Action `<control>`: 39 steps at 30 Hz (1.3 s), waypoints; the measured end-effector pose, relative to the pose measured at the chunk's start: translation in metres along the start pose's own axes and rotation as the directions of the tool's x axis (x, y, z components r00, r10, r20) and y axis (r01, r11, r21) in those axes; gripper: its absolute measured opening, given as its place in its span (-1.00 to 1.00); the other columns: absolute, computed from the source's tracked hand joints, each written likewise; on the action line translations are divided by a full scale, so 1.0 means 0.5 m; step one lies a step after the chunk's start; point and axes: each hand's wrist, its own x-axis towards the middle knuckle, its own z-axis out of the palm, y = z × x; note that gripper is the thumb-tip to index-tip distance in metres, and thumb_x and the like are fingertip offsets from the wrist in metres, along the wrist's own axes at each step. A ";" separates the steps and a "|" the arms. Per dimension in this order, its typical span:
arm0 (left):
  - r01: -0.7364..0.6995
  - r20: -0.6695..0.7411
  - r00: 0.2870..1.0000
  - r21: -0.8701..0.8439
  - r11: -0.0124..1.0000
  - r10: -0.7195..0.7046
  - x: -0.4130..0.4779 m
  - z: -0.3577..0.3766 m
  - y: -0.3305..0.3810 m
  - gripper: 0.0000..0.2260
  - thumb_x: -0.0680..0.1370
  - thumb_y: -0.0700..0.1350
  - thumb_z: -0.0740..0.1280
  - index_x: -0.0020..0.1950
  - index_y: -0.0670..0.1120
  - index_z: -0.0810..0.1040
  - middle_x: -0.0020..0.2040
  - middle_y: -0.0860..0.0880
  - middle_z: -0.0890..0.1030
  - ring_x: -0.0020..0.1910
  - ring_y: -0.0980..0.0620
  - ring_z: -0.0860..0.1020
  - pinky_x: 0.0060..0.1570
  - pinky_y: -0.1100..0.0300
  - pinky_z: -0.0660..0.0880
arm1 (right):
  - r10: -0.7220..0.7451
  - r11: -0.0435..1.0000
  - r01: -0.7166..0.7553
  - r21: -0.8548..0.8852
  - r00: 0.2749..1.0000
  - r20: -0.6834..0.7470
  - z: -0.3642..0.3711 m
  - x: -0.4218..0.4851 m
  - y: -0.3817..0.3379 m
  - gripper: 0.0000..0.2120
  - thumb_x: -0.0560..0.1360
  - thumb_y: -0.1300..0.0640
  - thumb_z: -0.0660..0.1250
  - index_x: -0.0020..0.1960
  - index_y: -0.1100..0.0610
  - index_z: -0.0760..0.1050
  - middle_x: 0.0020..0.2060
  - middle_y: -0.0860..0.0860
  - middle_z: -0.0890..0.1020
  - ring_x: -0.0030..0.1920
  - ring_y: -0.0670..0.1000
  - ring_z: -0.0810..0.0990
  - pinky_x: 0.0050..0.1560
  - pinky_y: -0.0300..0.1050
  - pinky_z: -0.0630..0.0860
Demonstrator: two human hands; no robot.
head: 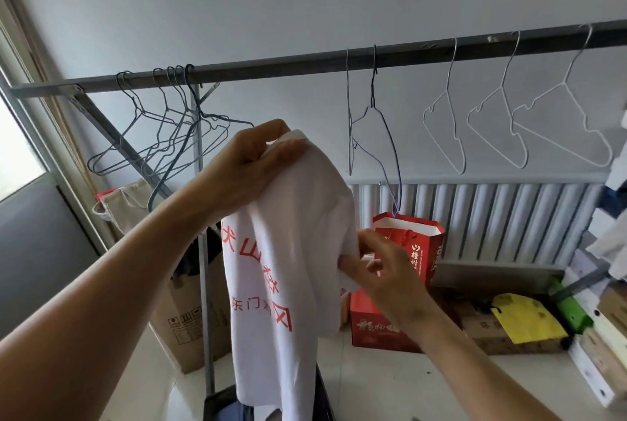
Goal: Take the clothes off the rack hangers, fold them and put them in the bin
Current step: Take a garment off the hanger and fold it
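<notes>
Cloth hung in mid-air below the rack rail [305, 65]: a white T-shirt [288, 251] with red print, off the hangers. The left grip [251, 163] pinched its top fold, fingers curled round the fabric. The right grip [380, 268] pinched a lower edge on the shirt's right side. Bare wire hangers [373, 81] hung on the rail. A red paper bag [420, 247] stood behind, by the radiator [509, 217].

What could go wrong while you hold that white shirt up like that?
1. The white shirt hangs from just two pinches, the left hand up top and the right hand at its side edge; a slip could drop it on the floor.
2. It hangs bunched, so the fold may come out crooked.
3. Loose wire hangers hang close behind; the cloth might snag one.
</notes>
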 end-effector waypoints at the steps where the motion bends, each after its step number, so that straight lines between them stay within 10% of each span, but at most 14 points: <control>1: -0.001 0.005 1.000 -0.002 1.000 0.001 -0.001 -0.002 0.002 -0.59 0.56 0.13 0.26 -0.07 -0.26 0.46 -0.32 -0.19 0.44 -0.35 -0.02 0.36 -0.40 0.09 0.25 | 0.002 1.000 -0.002 0.015 1.000 -0.009 0.004 0.002 -0.003 -0.93 0.57 0.04 0.32 -0.02 -0.04 0.58 -0.10 -0.13 0.63 -0.11 -0.11 0.64 -0.12 -0.18 0.64; 7: 0.059 0.041 0.997 -0.001 0.998 -0.059 -0.011 -0.027 0.003 -0.68 0.54 0.09 0.30 -0.11 -0.19 0.48 -0.34 -0.07 0.56 -0.39 0.03 0.52 -0.43 0.16 0.43 | 0.209 0.967 -0.186 0.174 0.970 -0.122 -0.046 0.017 -0.005 -0.53 0.52 -0.07 0.19 -0.10 0.41 0.43 -0.23 0.31 0.50 -0.26 0.09 0.46 -0.24 -0.06 0.38; 11: 0.023 0.099 0.995 0.051 0.998 -0.028 -0.010 -0.010 0.015 -0.78 0.52 0.09 0.28 -0.20 -0.04 0.50 -0.42 0.07 0.50 -0.44 0.14 0.43 -0.50 0.26 0.36 | 0.181 0.980 -0.176 0.090 0.982 -0.046 -0.047 0.033 -0.023 -0.81 0.52 0.04 0.26 0.05 0.11 0.54 -0.07 0.05 0.64 -0.02 0.00 0.61 -0.06 -0.15 0.53; 14: 0.010 0.139 0.990 0.069 0.998 -0.019 -0.009 -0.009 0.016 -0.77 0.54 0.09 0.29 -0.16 -0.05 0.54 -0.38 -0.13 0.51 -0.39 0.02 0.45 -0.44 0.12 0.37 | 0.033 0.984 -0.050 0.172 0.995 0.099 -0.044 0.037 -0.050 -0.56 0.39 -0.19 0.30 0.25 -0.22 0.41 0.18 -0.36 0.52 0.23 -0.34 0.47 0.08 -0.37 0.40; 17: 0.008 0.148 0.989 0.047 0.999 -0.015 -0.009 -0.010 0.017 -0.76 0.55 0.09 0.31 -0.14 -0.07 0.54 -0.34 -0.19 0.54 -0.38 -0.01 0.48 -0.42 0.08 0.40 | -0.046 0.977 0.000 0.213 0.977 0.210 -0.023 0.050 -0.079 -0.38 0.34 -0.25 0.42 0.35 -0.20 0.33 0.22 -0.29 0.54 0.26 -0.25 0.51 0.16 -0.25 0.52; 21: 0.045 0.103 0.994 0.015 0.999 -0.047 -0.015 -0.021 0.012 -0.76 0.54 0.08 0.31 -0.13 -0.10 0.52 -0.33 -0.12 0.56 -0.37 0.02 0.51 -0.42 0.16 0.42 | 0.013 0.986 -0.051 0.158 0.973 0.231 -0.024 0.059 -0.082 -0.57 0.32 0.00 0.56 0.13 0.07 0.56 -0.03 0.04 0.70 -0.04 0.03 0.70 -0.01 0.03 0.66; 26: 0.106 -0.073 0.992 0.040 0.994 -0.103 -0.034 -0.045 -0.010 -0.79 0.53 0.07 0.31 -0.17 -0.06 0.51 -0.36 -0.06 0.54 -0.42 0.02 0.48 -0.46 0.19 0.38 | 0.081 0.961 -0.139 0.239 0.968 0.238 -0.067 0.040 -0.045 -0.41 0.29 -0.25 0.47 0.03 0.24 0.54 -0.15 0.14 0.69 -0.22 0.12 0.67 -0.24 -0.09 0.59; 32: 0.121 -0.231 0.969 0.127 0.985 -0.089 -0.042 -0.045 -0.032 -0.69 0.59 0.04 0.30 -0.13 -0.21 0.46 -0.34 -0.12 0.46 -0.40 0.03 0.43 -0.43 0.16 0.33 | -0.056 0.995 0.048 0.088 0.994 0.091 -0.110 0.061 -0.088 -0.68 0.40 -0.09 0.34 -0.12 0.19 0.54 -0.32 0.11 0.65 -0.34 -0.01 0.60 -0.34 -0.17 0.53; 39: 0.083 -0.056 0.995 -0.052 0.995 -0.085 -0.040 -0.054 0.006 -0.46 0.55 0.18 0.24 -0.05 -0.36 0.41 -0.25 -0.16 0.43 -0.30 -0.08 0.37 -0.31 0.02 0.30 | -0.004 0.996 -0.013 0.083 0.978 0.207 -0.182 0.088 -0.100 -0.76 0.44 0.02 0.34 -0.08 0.20 0.60 -0.31 0.01 0.67 -0.33 -0.04 0.63 -0.36 -0.27 0.52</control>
